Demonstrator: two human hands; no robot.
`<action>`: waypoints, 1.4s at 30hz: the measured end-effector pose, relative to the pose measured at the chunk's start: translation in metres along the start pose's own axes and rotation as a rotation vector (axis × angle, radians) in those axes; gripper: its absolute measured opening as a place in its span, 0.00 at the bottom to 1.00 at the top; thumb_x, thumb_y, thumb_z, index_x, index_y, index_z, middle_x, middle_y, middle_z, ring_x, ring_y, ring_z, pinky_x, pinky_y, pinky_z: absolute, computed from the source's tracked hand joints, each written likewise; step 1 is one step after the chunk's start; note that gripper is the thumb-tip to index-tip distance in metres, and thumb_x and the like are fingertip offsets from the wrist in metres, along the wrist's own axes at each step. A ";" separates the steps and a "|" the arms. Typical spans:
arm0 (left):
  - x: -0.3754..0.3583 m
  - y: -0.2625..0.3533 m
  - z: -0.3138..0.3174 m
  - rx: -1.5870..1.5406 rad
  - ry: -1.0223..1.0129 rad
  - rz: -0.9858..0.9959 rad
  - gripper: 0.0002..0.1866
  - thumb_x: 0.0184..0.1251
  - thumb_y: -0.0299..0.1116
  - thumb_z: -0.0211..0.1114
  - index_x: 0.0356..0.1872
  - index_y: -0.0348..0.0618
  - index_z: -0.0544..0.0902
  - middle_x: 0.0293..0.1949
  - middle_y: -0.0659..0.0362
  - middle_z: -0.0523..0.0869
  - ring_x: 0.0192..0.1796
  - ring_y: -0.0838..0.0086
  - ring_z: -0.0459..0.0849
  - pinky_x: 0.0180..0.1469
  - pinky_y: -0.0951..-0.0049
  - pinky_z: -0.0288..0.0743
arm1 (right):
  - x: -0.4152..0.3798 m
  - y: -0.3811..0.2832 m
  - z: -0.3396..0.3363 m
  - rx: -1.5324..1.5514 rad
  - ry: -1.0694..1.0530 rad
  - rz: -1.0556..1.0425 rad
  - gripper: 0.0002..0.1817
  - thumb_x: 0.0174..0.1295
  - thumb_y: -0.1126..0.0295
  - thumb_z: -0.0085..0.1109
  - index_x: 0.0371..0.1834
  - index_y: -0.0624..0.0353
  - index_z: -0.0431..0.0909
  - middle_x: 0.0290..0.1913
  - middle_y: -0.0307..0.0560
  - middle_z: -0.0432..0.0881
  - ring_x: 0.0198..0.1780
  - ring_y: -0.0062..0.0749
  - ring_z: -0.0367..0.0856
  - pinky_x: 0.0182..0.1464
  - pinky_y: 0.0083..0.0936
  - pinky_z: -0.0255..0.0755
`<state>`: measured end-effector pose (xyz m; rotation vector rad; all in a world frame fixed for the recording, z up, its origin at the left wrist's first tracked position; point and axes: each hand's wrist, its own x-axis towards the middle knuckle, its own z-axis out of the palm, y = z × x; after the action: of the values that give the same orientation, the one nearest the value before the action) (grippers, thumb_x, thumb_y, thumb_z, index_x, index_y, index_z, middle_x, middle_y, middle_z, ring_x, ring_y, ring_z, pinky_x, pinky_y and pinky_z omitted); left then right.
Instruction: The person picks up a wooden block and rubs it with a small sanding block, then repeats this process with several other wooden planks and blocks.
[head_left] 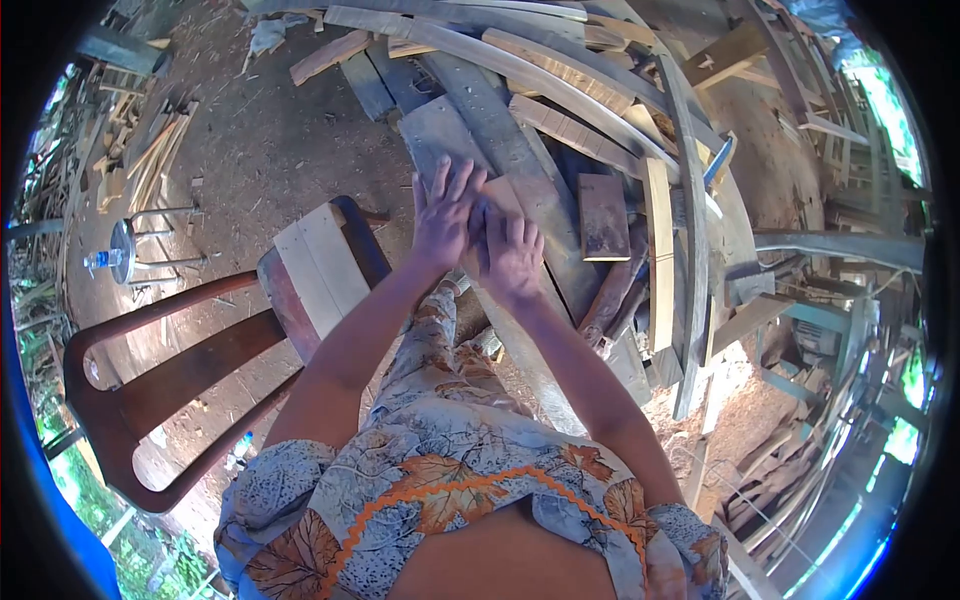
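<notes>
Both hands are over a long grey board (440, 130) in the middle of the view. My left hand (443, 220) lies on it with the fingers spread and pointing away from me. Close beside it, my right hand (512, 250) has its fingers bent over the end of a brownish wooden piece (502, 195). Its thumb side is near my left hand, and what lies under the palm is hidden. A dark rectangular block (604, 215) lies to the right of my hands.
A dark wooden chair (200, 370) with pale boards (322, 268) on its seat is at the left. A metal stool (123, 250) holds a plastic bottle (100, 260). Curved wooden strips (500, 62) cross the top, and a pale strip (659, 255) lies at the right.
</notes>
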<state>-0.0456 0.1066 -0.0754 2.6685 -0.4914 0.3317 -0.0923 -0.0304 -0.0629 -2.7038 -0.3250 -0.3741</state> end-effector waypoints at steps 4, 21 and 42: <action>-0.048 0.040 -0.004 -0.081 -0.060 0.000 0.28 0.72 0.44 0.52 0.70 0.49 0.69 0.75 0.57 0.63 0.80 0.56 0.49 0.74 0.32 0.36 | -0.062 0.001 -0.030 0.008 -0.076 0.018 0.30 0.61 0.63 0.58 0.67 0.58 0.69 0.54 0.53 0.69 0.52 0.50 0.68 0.55 0.46 0.62; 0.012 0.038 0.013 -0.105 -0.083 -0.101 0.40 0.68 0.56 0.58 0.78 0.58 0.57 0.76 0.44 0.55 0.79 0.44 0.47 0.68 0.22 0.37 | -0.012 0.043 -0.044 0.114 -0.017 0.128 0.25 0.59 0.65 0.61 0.62 0.54 0.73 0.48 0.54 0.72 0.51 0.51 0.68 0.52 0.42 0.69; 0.000 0.062 -0.019 0.017 -0.558 -0.042 0.66 0.39 0.63 0.79 0.79 0.66 0.46 0.78 0.38 0.39 0.76 0.28 0.38 0.75 0.37 0.42 | -0.325 0.084 -0.144 -0.129 0.360 0.699 0.29 0.53 0.70 0.67 0.60 0.55 0.73 0.46 0.53 0.73 0.47 0.53 0.69 0.52 0.48 0.64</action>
<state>-0.0721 0.0613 -0.0369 2.7637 -0.5895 -0.4377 -0.4046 -0.2199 -0.0624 -2.5853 0.7439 -0.6572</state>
